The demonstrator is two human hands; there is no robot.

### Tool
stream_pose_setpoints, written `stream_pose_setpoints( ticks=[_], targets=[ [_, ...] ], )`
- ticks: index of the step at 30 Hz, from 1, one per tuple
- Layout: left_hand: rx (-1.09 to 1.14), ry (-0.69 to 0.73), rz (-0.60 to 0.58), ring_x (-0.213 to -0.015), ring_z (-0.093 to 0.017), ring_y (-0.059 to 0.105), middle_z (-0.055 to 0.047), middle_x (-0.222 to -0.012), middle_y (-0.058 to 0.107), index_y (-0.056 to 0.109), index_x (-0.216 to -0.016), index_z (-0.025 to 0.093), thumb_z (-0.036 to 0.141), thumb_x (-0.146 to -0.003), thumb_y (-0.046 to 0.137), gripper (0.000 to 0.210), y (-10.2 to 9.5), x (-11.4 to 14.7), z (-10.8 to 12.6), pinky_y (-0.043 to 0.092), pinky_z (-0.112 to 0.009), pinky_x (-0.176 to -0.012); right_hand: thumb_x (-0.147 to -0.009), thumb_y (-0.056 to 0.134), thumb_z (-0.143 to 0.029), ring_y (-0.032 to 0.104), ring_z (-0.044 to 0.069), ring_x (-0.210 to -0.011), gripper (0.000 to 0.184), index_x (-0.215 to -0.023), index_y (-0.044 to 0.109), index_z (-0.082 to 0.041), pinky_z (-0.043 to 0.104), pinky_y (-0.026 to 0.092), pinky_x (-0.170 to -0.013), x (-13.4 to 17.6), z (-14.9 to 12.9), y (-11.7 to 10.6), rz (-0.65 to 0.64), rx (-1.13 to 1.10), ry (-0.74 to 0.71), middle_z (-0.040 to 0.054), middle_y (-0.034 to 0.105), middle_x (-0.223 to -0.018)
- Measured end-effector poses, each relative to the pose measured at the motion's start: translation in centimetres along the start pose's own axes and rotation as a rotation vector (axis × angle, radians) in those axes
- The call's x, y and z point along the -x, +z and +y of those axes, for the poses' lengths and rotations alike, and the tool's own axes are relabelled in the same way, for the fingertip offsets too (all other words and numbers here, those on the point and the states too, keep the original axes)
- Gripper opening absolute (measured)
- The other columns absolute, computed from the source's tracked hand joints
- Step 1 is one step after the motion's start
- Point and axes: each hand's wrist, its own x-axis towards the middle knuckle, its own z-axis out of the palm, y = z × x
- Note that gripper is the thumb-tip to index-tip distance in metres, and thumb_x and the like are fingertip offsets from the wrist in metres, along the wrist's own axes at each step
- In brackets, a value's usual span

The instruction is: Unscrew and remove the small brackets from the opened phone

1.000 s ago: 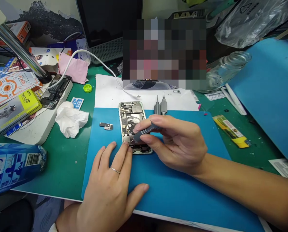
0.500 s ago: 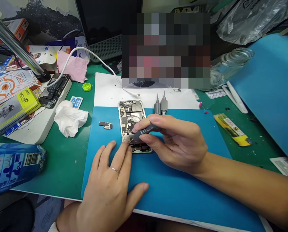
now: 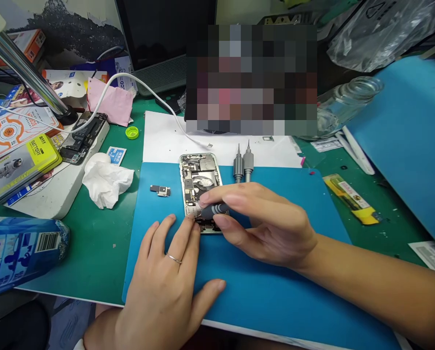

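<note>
An opened smartphone (image 3: pixel 203 170) with bare circuit boards lies on the blue mat (image 3: pixel 276 301). My left hand (image 3: pixel 170 272) rests flat with its fingers spread, two fingertips touching the phone's lower left corner. Between the thumb and fingers of my right hand (image 3: pixel 268 223) is a dark grey tool with light stripes (image 3: pixel 214 210), held over the lower part of the phone. Its working tip cannot be made out. Left of the phone sits a small metal-shielded part (image 3: pixel 160 190). Two grey screwdrivers (image 3: pixel 248 160) point away just beyond my right hand.
A crumpled tissue (image 3: pixel 108 180), a second opened phone (image 3: pixel 84 138) on a white box and a yellow battery box (image 3: pixel 24 167) crowd the left. At right are a glass jar (image 3: pixel 349 104) and a yellow packet (image 3: pixel 352 199). A white cable (image 3: pixel 130 75) arches behind.
The striped tool has turned in my right hand's fingers and now lies more level over the phone. My left hand stays at the phone's corner.
</note>
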Motion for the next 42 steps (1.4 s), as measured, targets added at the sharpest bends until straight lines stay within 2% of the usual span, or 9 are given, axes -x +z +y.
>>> stream_pose_setpoints(
  ticks=[3, 7, 16, 19, 23, 27, 32, 37, 42],
  targets=[
    [0.003, 0.001, 0.018, -0.137, -0.037, 0.046, -0.013, -0.151, 0.058, 0.054, -0.147, 0.005, 0.049, -0.107, 0.048, 0.060, 0.09, 0.04, -0.01, 0.042, -0.053, -0.111, -0.092, 0.064, -0.004, 0.076, 0.019, -0.100, 0.068, -0.155, 0.043, -0.018, 0.030, 0.068, -0.083, 0.04, 0.07, 0.37, 0.025, -0.003, -0.017, 0.0109, 0.077, -0.108],
    [0.001, 0.000, 0.030, -0.136, -0.037, 0.047, -0.013, -0.149, 0.060, 0.054, -0.147, 0.005, 0.048, -0.107, 0.047, 0.059, 0.09, 0.17, 0.03, 0.043, -0.054, -0.110, -0.093, 0.068, -0.009, 0.076, 0.020, -0.101, 0.064, -0.152, 0.046, -0.021, 0.030, 0.069, -0.079, 0.09, 0.12, 0.73, 0.042, -0.010, -0.035, 0.0119, 0.077, -0.109],
    [0.009, -0.002, 0.022, -0.136, -0.038, 0.047, -0.013, -0.148, 0.060, 0.055, -0.145, 0.005, 0.049, -0.107, 0.047, 0.058, 0.21, -0.04, 0.02, 0.044, -0.055, -0.111, -0.096, 0.062, -0.009, 0.075, 0.018, -0.101, 0.057, -0.149, 0.046, -0.023, 0.030, 0.069, -0.078, -0.33, -0.13, 0.42, -0.005, 0.001, 0.001, 0.0115, 0.075, -0.110],
    [0.008, 0.000, 0.025, -0.136, -0.038, 0.047, -0.013, -0.148, 0.061, 0.056, -0.144, 0.005, 0.048, -0.107, 0.047, 0.057, 0.12, -0.07, 0.04, 0.044, -0.055, -0.110, -0.096, 0.067, -0.013, 0.074, 0.019, -0.102, 0.061, -0.151, 0.045, -0.026, 0.031, 0.069, -0.077, -0.20, 0.08, 0.53, 0.012, -0.012, 0.001, 0.0110, 0.075, -0.109],
    [0.004, 0.003, 0.016, -0.136, -0.038, 0.047, -0.014, -0.148, 0.061, 0.055, -0.146, 0.004, 0.049, -0.106, 0.049, 0.060, 0.04, -0.07, 0.05, 0.043, -0.054, -0.111, -0.092, 0.066, -0.005, 0.073, 0.018, -0.101, 0.064, -0.150, 0.047, -0.021, 0.030, 0.069, -0.080, -0.14, 0.11, 0.50, 0.028, 0.013, 0.013, 0.0122, 0.074, -0.109],
    [0.000, 0.006, 0.017, -0.137, -0.038, 0.046, -0.013, -0.150, 0.059, 0.054, -0.146, 0.005, 0.048, -0.106, 0.048, 0.059, 0.03, -0.06, 0.05, 0.042, -0.054, -0.111, -0.091, 0.062, -0.004, 0.074, 0.019, -0.100, 0.065, -0.151, 0.046, -0.021, 0.030, 0.069, -0.080, -0.30, 0.06, 0.28, 0.004, 0.038, -0.003, 0.0116, 0.075, -0.109],
    [0.006, 0.006, 0.009, -0.137, -0.038, 0.046, -0.013, -0.149, 0.059, 0.054, -0.146, 0.005, 0.049, -0.106, 0.048, 0.059, 0.06, 0.00, 0.05, 0.042, -0.054, -0.111, -0.088, 0.072, -0.007, 0.075, 0.019, -0.096, 0.071, -0.152, 0.045, -0.019, 0.030, 0.069, -0.077, -0.32, 0.05, 0.31, 0.032, 0.033, -0.033, 0.0119, 0.076, -0.104],
    [0.005, 0.008, 0.014, -0.137, -0.038, 0.045, -0.013, -0.151, 0.058, 0.054, -0.146, 0.005, 0.049, -0.107, 0.048, 0.059, 0.09, 0.00, 0.01, 0.041, -0.053, -0.111, -0.093, 0.061, -0.006, 0.075, 0.019, -0.101, 0.056, -0.145, 0.048, -0.020, 0.031, 0.069, -0.081, -0.26, -0.09, 0.32, 0.002, 0.057, -0.008, 0.0110, 0.076, -0.107],
    [0.012, 0.001, 0.012, -0.137, -0.037, 0.046, -0.012, -0.149, 0.060, 0.055, -0.145, 0.005, 0.049, -0.107, 0.047, 0.059, 0.04, 0.03, 0.01, 0.040, -0.053, -0.111, -0.090, 0.070, -0.006, 0.073, 0.018, -0.109, 0.050, -0.135, 0.050, -0.013, 0.030, 0.067, -0.089, -0.19, -0.03, 0.39, -0.016, 0.059, -0.040, 0.0149, 0.074, -0.113]
  ],
)
